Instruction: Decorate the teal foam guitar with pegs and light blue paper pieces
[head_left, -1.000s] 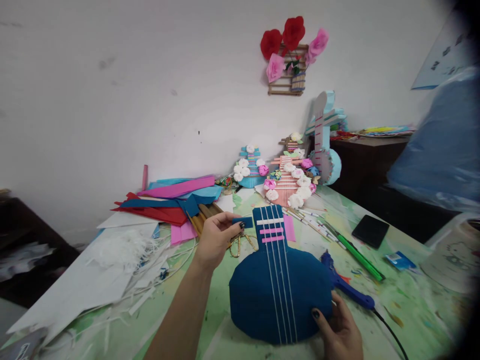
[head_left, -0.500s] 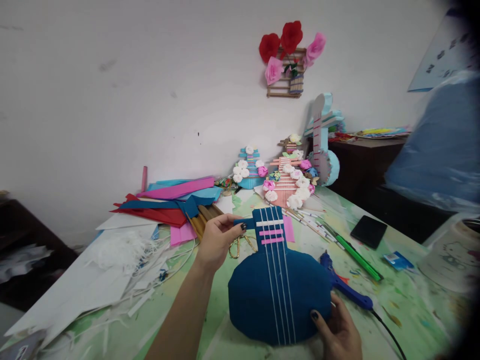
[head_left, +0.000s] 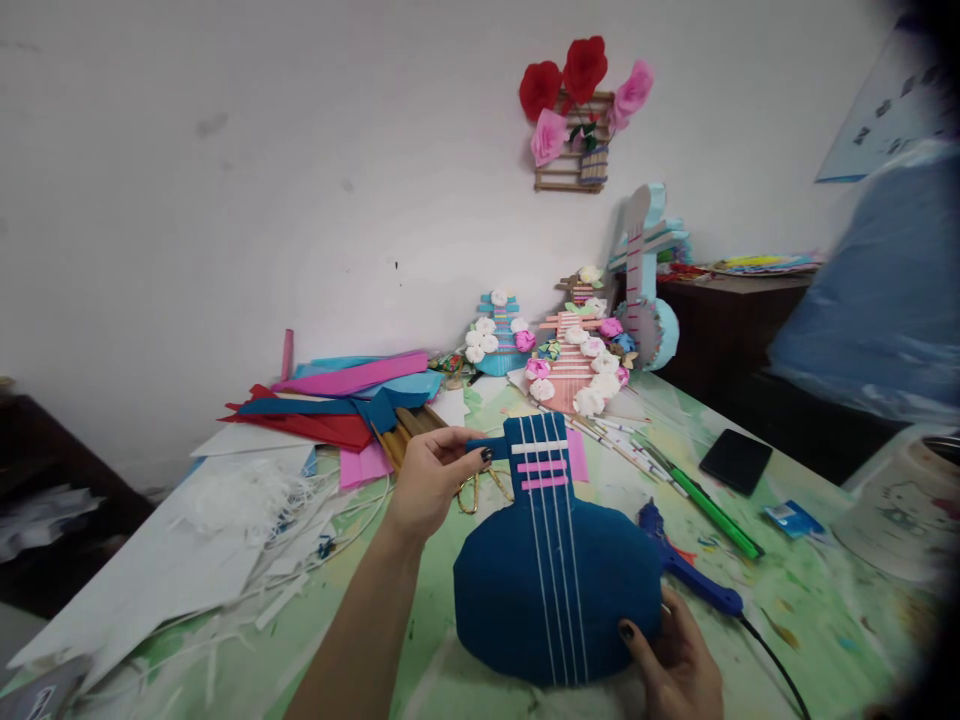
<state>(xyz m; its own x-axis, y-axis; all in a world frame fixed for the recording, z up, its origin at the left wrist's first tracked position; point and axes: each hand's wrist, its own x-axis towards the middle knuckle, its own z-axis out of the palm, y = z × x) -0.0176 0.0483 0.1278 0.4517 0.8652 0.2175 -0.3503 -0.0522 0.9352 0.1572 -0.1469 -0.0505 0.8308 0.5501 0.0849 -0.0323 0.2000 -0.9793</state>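
Observation:
A dark blue paper lute (head_left: 502,590) with white strings and white and pink strips across its neck is held up over the table. My left hand (head_left: 431,480) pinches a small blue peg strip (head_left: 491,448) at the left side of the neck. At the body's lower right edge, my right hand (head_left: 675,660) grips the lute, thumb on the front and fingers behind. A blue glue gun (head_left: 697,580) lies just right of the lute, partly hidden by it. Gold-handled scissors (head_left: 469,494) rest behind the neck, beside a pink paper piece (head_left: 576,456).
Crepe paper sheets (head_left: 352,385) and white scraps (head_left: 240,510) cover the left side. Finished flowered lutes (head_left: 570,360) stand against the wall. A green cutter (head_left: 716,512), a black phone-like slab (head_left: 736,461) and a mug (head_left: 892,510) lie to the right, with a cord (head_left: 776,665) trailing forward.
Hardly anything differs. The lute and both hands keep the same hold, and the view has shifted very slightly.

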